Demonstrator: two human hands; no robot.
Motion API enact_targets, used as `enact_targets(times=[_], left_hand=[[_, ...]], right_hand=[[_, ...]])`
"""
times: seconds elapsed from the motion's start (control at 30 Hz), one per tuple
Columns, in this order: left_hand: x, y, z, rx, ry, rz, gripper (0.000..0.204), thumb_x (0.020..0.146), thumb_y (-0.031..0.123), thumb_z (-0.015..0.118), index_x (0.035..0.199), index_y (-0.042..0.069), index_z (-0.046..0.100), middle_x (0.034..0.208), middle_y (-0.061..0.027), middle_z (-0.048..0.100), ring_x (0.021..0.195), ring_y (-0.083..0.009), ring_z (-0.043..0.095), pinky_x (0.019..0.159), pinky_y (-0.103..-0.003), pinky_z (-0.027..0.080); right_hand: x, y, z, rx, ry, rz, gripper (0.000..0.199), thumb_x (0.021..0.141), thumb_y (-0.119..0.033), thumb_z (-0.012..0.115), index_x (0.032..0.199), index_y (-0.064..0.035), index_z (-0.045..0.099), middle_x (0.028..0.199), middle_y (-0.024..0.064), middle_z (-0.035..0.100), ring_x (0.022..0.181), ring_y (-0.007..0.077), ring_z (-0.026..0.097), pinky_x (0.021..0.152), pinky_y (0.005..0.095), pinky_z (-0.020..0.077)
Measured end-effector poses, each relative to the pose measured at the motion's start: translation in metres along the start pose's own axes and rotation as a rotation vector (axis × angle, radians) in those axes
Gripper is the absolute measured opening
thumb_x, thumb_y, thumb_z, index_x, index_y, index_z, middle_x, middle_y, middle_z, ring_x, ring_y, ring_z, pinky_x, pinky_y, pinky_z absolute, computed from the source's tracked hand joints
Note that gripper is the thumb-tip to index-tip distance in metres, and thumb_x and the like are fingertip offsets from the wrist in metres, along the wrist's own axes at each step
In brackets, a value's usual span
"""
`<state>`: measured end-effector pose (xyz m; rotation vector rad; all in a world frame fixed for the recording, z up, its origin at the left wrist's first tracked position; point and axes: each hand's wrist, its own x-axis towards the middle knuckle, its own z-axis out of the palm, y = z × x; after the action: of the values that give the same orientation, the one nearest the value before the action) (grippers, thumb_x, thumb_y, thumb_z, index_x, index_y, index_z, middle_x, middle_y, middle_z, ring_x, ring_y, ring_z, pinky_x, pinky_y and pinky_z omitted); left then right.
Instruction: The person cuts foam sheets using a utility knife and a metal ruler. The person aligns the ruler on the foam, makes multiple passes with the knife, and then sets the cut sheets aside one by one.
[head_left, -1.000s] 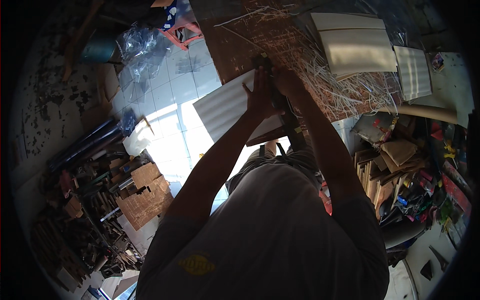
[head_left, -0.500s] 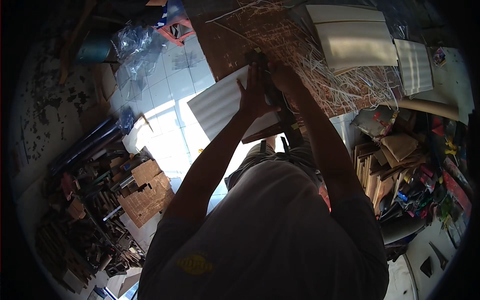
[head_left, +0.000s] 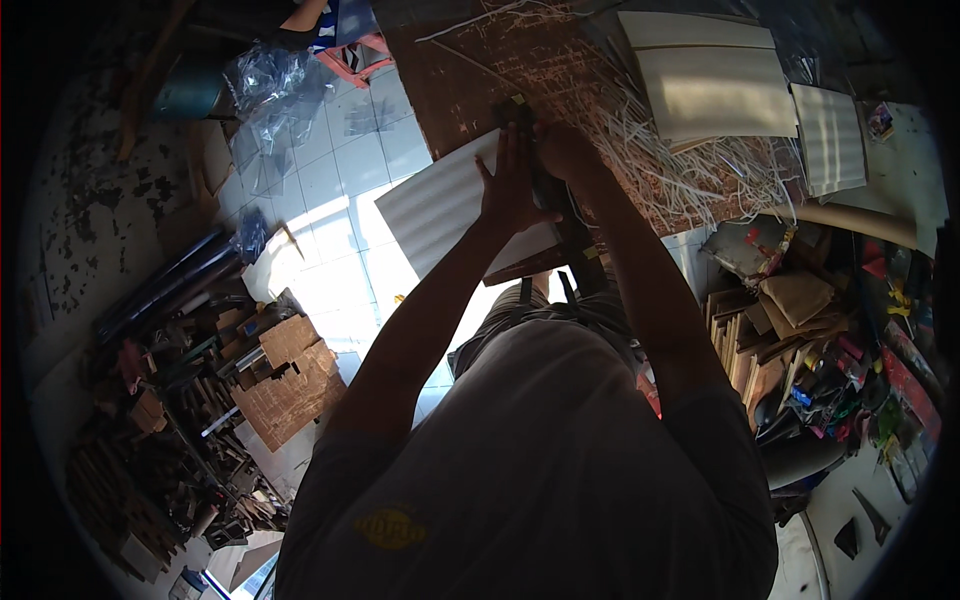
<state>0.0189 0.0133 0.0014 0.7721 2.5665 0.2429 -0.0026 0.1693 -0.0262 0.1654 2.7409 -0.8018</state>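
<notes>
My left hand point(head_left: 513, 190) lies spread, fingers stretched forward, pressing on a white sheet point(head_left: 430, 205) and the long dark bar point(head_left: 552, 195) along its right side. The sheet has faint ripples, like foam or padded board, and rests at a slant on the near end of the brown worktable point(head_left: 450, 90). Just right of the bar, my right hand point(head_left: 568, 155) is closed in a fist against its edge. Whatever it grips is hidden by the fingers and the shadow. The bar runs from beyond my fingertips back toward my waist.
Thin white offcut strips point(head_left: 690, 175) heap on the table to the right. Behind them lie stacked pale sheets point(head_left: 710, 85). Wood scraps point(head_left: 285, 385) pile up at left, cardboard pieces point(head_left: 765, 320) at right. Clear plastic point(head_left: 270, 90) and a red stool point(head_left: 355, 60) stand far left.
Both hands stay almost in place on the bar and sheet. The view has shifted slightly, and a brown shape at the upper left edge shows more.
</notes>
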Motion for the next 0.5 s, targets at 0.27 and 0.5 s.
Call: enact_targets(times=[0.27, 0.5], left_hand=[[0.001, -0.005, 0.005, 0.051, 0.013, 0.01, 0.156, 0.054, 0.072, 0.091, 0.168, 0.003, 0.008, 0.175, -0.0228, -0.004, 0.163, -0.0376, -0.005, 0.115, -0.082, 0.019], [0.002, 0.001, 0.004, 0.01, 0.035, 0.011, 0.159, 0.053, 0.069, 0.093, 0.167, 0.0, 0.007, 0.176, -0.0206, -0.006, 0.164, -0.0347, -0.004, 0.116, -0.082, 0.017]], right_hand=[[-0.032, 0.005, 0.003, -0.165, -0.104, -0.091, 0.028, 0.103, -0.018, 0.049, 0.114, 0.0007, 0.066, 0.103, 0.0223, 0.074, 0.093, 0.0379, 0.075, 0.082, 0.0506, 0.0612], [-0.143, 0.036, 0.016, -0.227, -0.149, -0.077, 0.029, 0.11, -0.019, 0.04, 0.116, 0.0031, 0.059, 0.09, 0.022, 0.07, 0.083, 0.0392, 0.074, 0.071, 0.0479, 0.0622]])
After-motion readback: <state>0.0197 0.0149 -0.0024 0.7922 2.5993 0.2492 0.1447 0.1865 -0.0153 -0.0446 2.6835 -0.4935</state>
